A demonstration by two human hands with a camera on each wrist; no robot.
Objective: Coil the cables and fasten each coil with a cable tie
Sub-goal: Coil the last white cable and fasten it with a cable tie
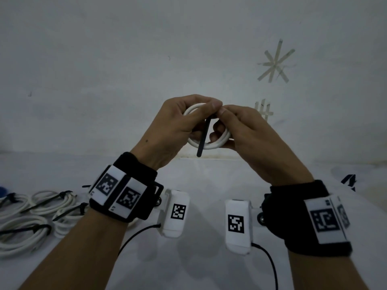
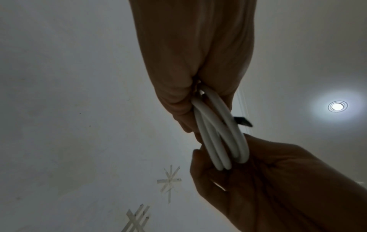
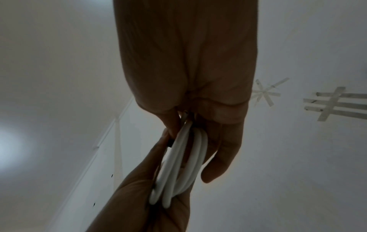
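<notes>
1. Both wrists carry black straps with white tag blocks [image 1: 123, 194].
2. Left hand [image 1: 167, 124] grips the white round cable coil [image 1: 209, 143] from 9 o'clock.
3. Right hand [image 1: 247, 130] clutches it from 3 o'clock; thumbs pinch the black plastic cable tie [image 1: 203, 139], its tail hanging toward 6.
4. Finished tied white coils [image 1: 31, 214] sit at 8 o'clock on the white table [image 1: 209, 268].

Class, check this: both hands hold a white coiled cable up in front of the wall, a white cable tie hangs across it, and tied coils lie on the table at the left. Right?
Not quite: the cable tie is black, as the head view shows. The rest stands.
</notes>
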